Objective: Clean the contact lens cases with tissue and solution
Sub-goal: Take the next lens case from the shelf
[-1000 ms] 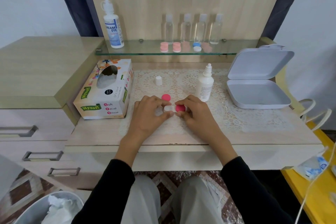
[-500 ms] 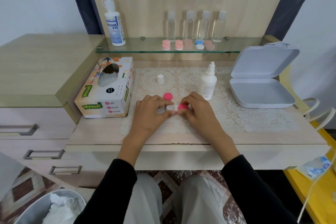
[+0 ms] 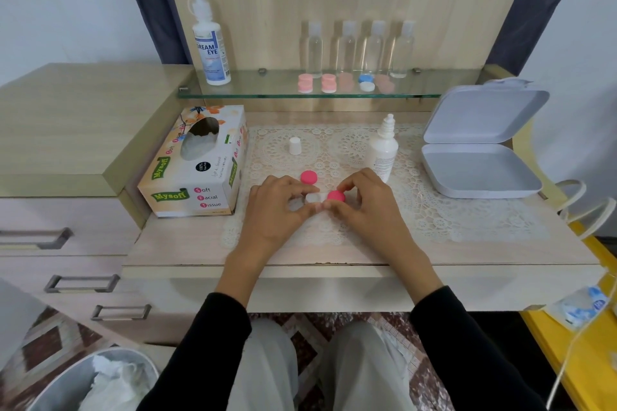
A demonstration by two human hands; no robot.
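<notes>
Nearest me, both forearms in black sleeves reach forward over the desk edge. My left hand [image 3: 277, 207] curls fingers and thumb around the white contact lens case [image 3: 314, 198], which sits on the lace mat [image 3: 434, 210]. My right hand [image 3: 370, 207] pinches the pink cap [image 3: 335, 196] on the case's right well. Just behind lies a second pink cap [image 3: 308, 177]. Farther back stand the solution bottle [image 3: 384, 153], nozzle bare, and the tissue box [image 3: 197, 163] at the left.
</notes>
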